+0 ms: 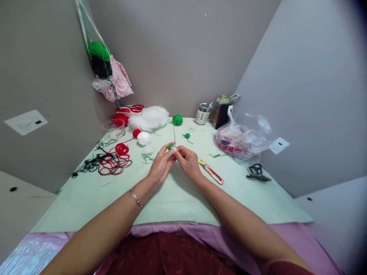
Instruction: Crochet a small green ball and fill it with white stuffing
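Note:
My left hand (161,165) and my right hand (187,162) meet over the pale green table cover (172,198), fingers pinched together on a small green crocheted piece (171,147) with a bit of white stuffing. A green yarn strand (174,133) runs from it up to a green yarn ball (177,120). A bracelet sits on my left wrist. Orange-handled snips (212,172) lie just right of my right hand.
A red and black yarn tangle (110,161) lies at the left, with a white ball (143,138), white stuffing (149,117) and a clear bowl (114,127) behind. A plastic bag (239,139), a jar (202,114) and black scissors (256,172) are at the right. A bag with yarn (107,72) hangs on the wall.

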{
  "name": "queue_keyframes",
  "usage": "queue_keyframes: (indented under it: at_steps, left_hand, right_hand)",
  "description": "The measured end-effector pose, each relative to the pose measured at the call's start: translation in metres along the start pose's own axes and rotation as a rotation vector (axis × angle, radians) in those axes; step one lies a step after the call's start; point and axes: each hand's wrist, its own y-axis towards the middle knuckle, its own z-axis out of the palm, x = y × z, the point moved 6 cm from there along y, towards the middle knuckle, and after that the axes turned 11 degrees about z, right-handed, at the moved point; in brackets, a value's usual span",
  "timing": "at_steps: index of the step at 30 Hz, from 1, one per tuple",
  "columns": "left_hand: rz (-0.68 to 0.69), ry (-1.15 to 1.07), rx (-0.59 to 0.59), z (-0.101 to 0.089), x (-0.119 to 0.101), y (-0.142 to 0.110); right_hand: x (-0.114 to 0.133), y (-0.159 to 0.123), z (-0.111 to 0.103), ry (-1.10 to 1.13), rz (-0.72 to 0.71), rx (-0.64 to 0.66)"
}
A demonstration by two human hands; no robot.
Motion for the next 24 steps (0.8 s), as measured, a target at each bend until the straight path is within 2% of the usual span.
queue_keyframes:
  at_steps: [3,8,12,15,17,20,22,24]
  left_hand:
    - [0.017,0.045,-0.033,-0.005,0.002,0.0]
    - [0.035,0.09,-0.073,-0.011,0.007,0.001]
    - [0.068,0.127,-0.088,-0.014,0.0,0.006]
    - [0.147,0.166,-0.105,-0.02,-0.016,0.014]
    - [0.226,0.198,-0.128,-0.027,-0.029,0.02]
    - [0.296,0.271,-0.139,-0.034,-0.039,0.025]
    - [0.318,0.33,-0.113,-0.035,-0.039,0.025]
    - [0.332,0.391,-0.058,-0.031,-0.036,0.023]
  right_hand:
    - [0.002,-0.004,0.004,-0.119,-0.033,0.006]
    - [0.009,-0.016,0.023,-0.301,-0.116,0.077]
    - [0.016,-0.017,0.028,-0.371,-0.156,0.145]
    - [0.02,-0.008,0.01,-0.391,-0.167,0.184]
    - [0.015,0.002,-0.014,-0.411,-0.138,0.164]
    - [-0.005,0.017,-0.051,-0.494,-0.025,0.103]
    - [-0.022,0.022,-0.063,-0.571,0.05,0.135]
    - [-0.035,0.022,-0.063,-0.621,0.093,0.199]
